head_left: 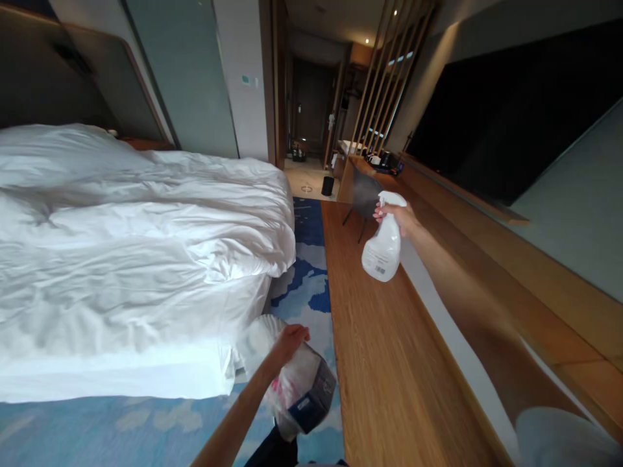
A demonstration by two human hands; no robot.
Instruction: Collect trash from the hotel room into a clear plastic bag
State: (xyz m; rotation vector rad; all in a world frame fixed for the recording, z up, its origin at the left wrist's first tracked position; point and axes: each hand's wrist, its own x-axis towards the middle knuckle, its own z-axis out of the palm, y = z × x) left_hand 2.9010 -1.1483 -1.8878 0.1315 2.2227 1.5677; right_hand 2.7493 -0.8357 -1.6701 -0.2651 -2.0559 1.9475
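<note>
My right hand [399, 214] is closed around the neck of a white spray bottle [383, 250], held out over the long wooden bench [384, 350] with its body hanging down. My left hand [291, 341] grips the top of a clear plastic pack [304, 386] with a dark blue label and white contents, low in front of me above the blue patterned carpet [306, 292]. A bed with a rumpled white duvet [136, 240] fills the left side, close to my left hand.
A large dark TV screen [506, 110] hangs on the right wall above a wooden ledge [535, 272]. A chair [365, 194] stands at the bench's far end. A small black bin [328, 185] sits by the hallway beyond; wooden slats [389, 71] divide the room.
</note>
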